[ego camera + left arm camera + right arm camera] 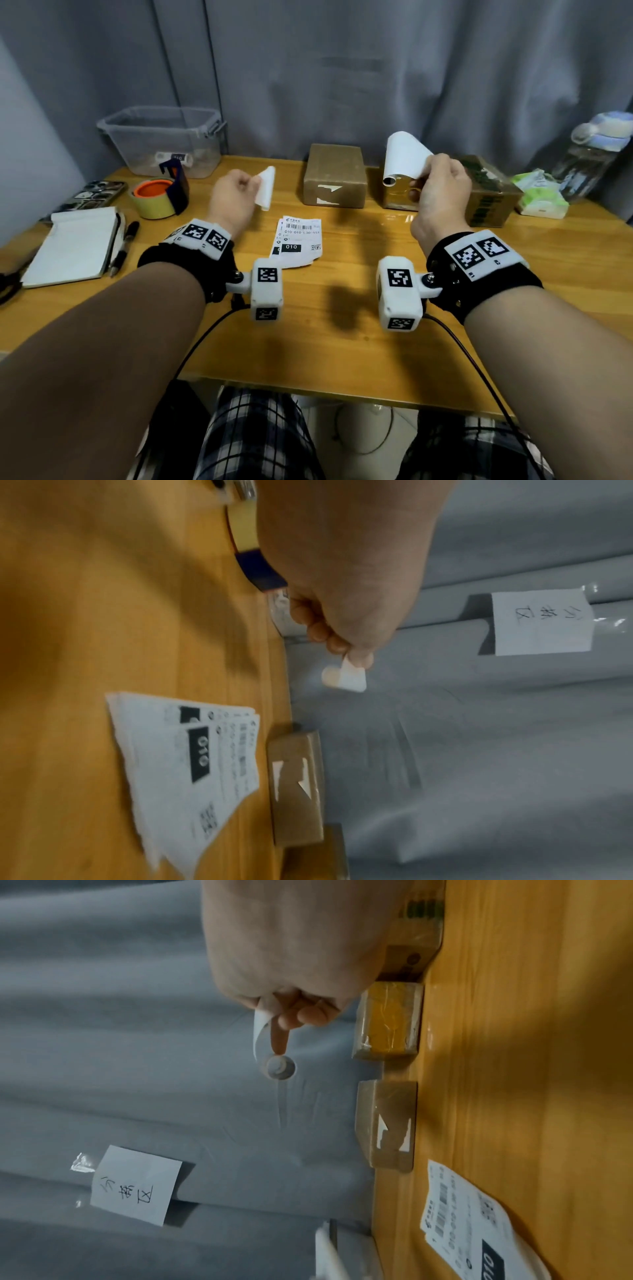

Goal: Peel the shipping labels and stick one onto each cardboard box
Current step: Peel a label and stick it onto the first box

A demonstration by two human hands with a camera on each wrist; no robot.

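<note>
My left hand (252,182) pinches a small curled white sheet (266,187) above the table; the same left hand (346,653) and sheet (346,679) show in the left wrist view. My right hand (424,171) grips a larger white sheet (404,158) whose free end rolls up (279,1066). Which one is label and which is backing I cannot tell. Several printed labels (298,241) lie stacked between my wrists. Three cardboard boxes stand at the back: a plain one (334,174), a small taped one (394,197) under my right hand, and a green-printed one (491,197).
At the back left stands a clear plastic bin (161,140), with a tape dispenser (158,197) in front of it. A notebook (73,246) and pen (125,246) lie at the left. A tissue pack (539,197) and bottle (596,150) stand at the right. A grey curtain hangs behind.
</note>
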